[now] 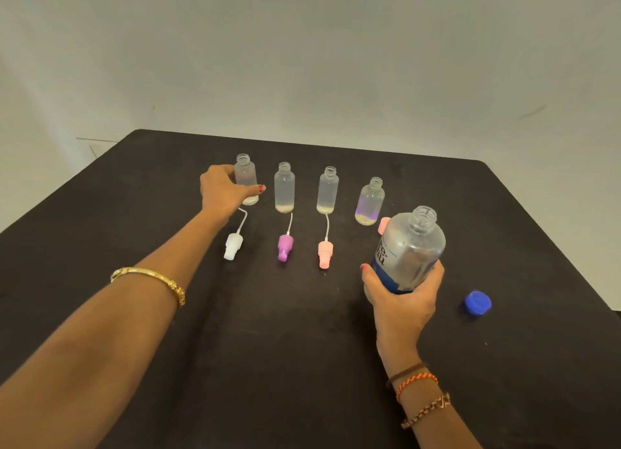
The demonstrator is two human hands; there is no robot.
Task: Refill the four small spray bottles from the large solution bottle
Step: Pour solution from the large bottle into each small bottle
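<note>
Several small clear spray bottles stand uncapped in a row on the black table (302,331). My left hand (223,190) grips the leftmost small bottle (245,175). To its right stand a second bottle (284,188), a third bottle (327,191) and a rounder fourth bottle (369,201). My right hand (403,295) grips the large solution bottle (411,247), which is uncapped and tilted slightly, near the fourth bottle. Spray heads lie in front of the bottles: a white spray head (233,245), a purple spray head (285,246) and a pink spray head (325,253).
A blue cap (478,302) lies on the table to the right of my right hand. Another pink spray head (383,225) shows partly behind the large bottle. A pale wall rises behind the table's far edge.
</note>
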